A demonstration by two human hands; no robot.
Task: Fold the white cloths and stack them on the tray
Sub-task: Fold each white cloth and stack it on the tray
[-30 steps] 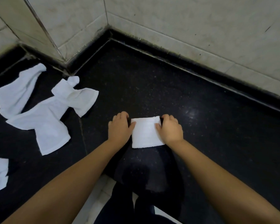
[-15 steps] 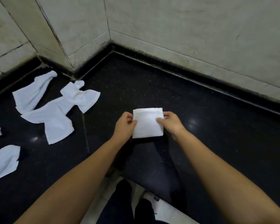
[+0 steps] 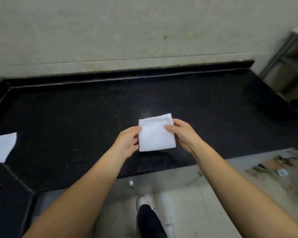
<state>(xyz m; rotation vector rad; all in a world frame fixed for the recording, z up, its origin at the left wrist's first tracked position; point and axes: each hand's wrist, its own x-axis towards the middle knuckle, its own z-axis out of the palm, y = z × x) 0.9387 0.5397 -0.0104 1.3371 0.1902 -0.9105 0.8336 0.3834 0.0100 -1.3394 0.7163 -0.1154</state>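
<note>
The cloth (image 3: pixel 156 134), folded square, was held just above the table (image 3: pixel 76 117), pinched by left hand (image 3: pixel 127 143) and right hand (image 3: pixel 182 134) fingers at its sides. Folding looked finished; stacking came next, though no tray was visible.

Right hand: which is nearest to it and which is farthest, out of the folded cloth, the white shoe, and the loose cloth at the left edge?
From the right hand, in the head view:
1. Folded cloth, held in both hands, touching it.
2. White shoe, below on the pale floor.
3. Loose cloth, at the far left edge of the black counter.
</note>
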